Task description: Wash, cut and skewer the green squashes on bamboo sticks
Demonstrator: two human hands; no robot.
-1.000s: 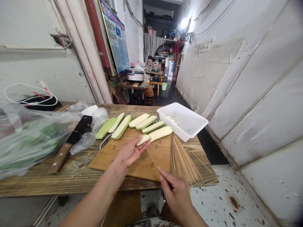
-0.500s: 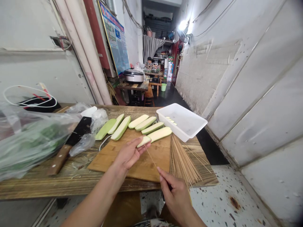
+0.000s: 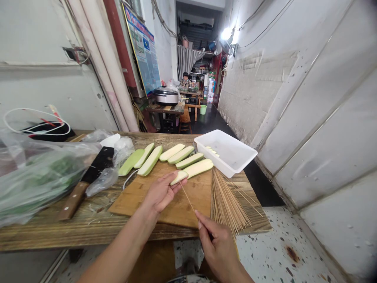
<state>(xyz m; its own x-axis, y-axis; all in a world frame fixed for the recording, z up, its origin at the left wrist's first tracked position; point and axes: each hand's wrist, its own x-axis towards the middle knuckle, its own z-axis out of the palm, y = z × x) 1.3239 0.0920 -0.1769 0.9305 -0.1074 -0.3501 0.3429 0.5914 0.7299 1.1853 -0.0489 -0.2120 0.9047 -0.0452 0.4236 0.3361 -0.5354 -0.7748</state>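
Observation:
My left hand (image 3: 160, 192) sits over the wooden cutting board (image 3: 194, 202) and pinches a short pale green squash piece (image 3: 178, 177) at its fingertips. My right hand (image 3: 219, 245) is near the table's front edge, with its fingertips on a thin bamboo skewer (image 3: 188, 201). The skewer's tip reaches the lower edge of the squash piece; whether it pierces is hidden. Several long squash slices (image 3: 181, 155) lie in a row along the board's far side. A cleaver (image 3: 97, 169) with a wooden handle lies left of the board.
A bundle of bamboo skewers (image 3: 226, 200) lies right of the board. Behind it, a white plastic tray (image 3: 225, 152) holds a few squash pieces. A plastic bag of greens (image 3: 38, 179) covers the table's left end. A wall runs along the right, and a terrazzo floor lies below.
The whole view has tilted slightly, so the table sits a little lower in the frame. Both hands keep nearly the same pose, with the skewer still at the squash piece.

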